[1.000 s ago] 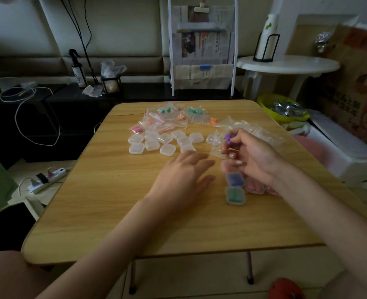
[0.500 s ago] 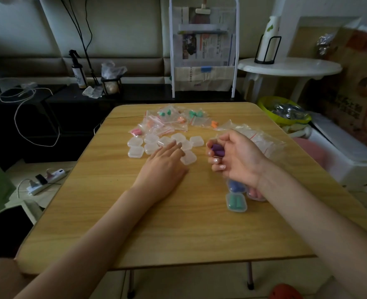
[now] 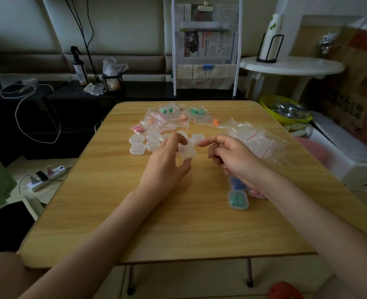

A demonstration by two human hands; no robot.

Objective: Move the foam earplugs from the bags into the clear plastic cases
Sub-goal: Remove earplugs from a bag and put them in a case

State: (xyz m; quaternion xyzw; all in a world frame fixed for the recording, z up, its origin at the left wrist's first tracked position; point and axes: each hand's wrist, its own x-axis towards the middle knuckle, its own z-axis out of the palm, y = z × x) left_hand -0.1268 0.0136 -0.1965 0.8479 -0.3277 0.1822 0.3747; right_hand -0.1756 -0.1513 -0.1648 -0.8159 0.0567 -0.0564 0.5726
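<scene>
My left hand holds one empty clear case just above the wooden table. My right hand is beside it, its fingers curled with the index fingertip close to the case; the purple earplugs seen in it earlier are hidden inside the fist. Several empty clear cases lie behind my left hand. Small bags holding green, orange and pink earplugs lie at the table's far side. Under my right wrist sit filled cases: a green one, a blue one and a pink one.
A heap of crumpled empty bags lies right of my right hand. Behind the table stands a white rack with newspapers; a white round side table and a yellow basin are at the right. A power strip lies on the floor at the left.
My left hand has picked a clear case out of the cluster and lifted it. My right hand has come closer to it, and the purple earplugs no longer show.
</scene>
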